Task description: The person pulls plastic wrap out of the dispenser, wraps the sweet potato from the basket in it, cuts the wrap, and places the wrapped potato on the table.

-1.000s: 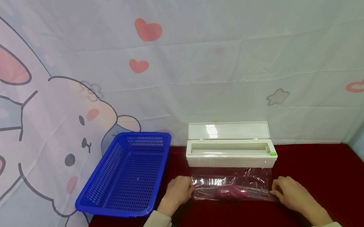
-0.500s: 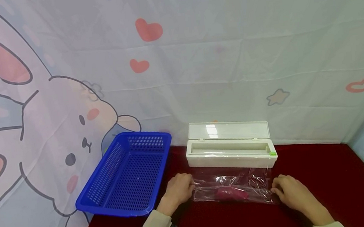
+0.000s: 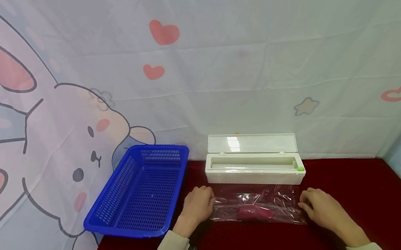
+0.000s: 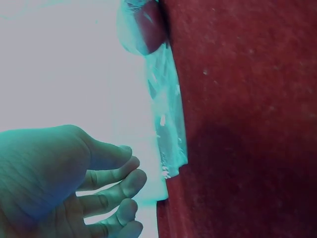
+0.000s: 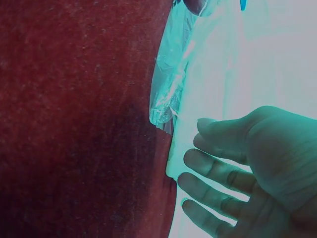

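Film [image 3: 257,198] lies over the pink object [image 3: 255,213], between the left hand [image 3: 198,204] and the right hand [image 3: 320,207], whose loosely bent fingers grip nothing just beside its ends. Covering the object seems the step; the next move likely calls for gathering the edges around it.

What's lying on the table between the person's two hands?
The head view shows clear film between the left hand and the right hand, with a pink object showing through it.
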`<state>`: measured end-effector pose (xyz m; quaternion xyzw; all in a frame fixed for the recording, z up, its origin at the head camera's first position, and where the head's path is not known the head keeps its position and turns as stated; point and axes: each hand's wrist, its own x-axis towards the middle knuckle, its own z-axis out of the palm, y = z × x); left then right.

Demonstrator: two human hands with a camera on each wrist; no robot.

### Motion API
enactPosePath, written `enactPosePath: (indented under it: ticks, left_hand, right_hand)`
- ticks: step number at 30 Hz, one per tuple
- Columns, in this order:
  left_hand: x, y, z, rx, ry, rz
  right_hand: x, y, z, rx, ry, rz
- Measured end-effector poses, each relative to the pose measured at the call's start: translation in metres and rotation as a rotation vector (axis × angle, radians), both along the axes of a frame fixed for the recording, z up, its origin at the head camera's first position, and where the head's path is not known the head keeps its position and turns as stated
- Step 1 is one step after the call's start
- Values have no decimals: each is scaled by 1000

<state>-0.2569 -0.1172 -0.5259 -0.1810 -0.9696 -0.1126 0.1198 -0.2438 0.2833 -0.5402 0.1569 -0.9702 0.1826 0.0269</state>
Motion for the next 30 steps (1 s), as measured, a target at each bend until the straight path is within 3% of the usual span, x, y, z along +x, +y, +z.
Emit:
enactPosePath:
  ticks: [8, 17, 30]
  left_hand:
    - [0, 15, 10, 13, -14, -9]
    - [-6, 33, 21, 11, 28, -25]
    - [-15, 51, 31, 10, 104, -94]
  right_hand:
    - [0, 1, 7, -13, 140, 1]
    - [-6, 0, 13, -25, 227, -50]
    - [-16, 1, 18, -59, 394, -37]
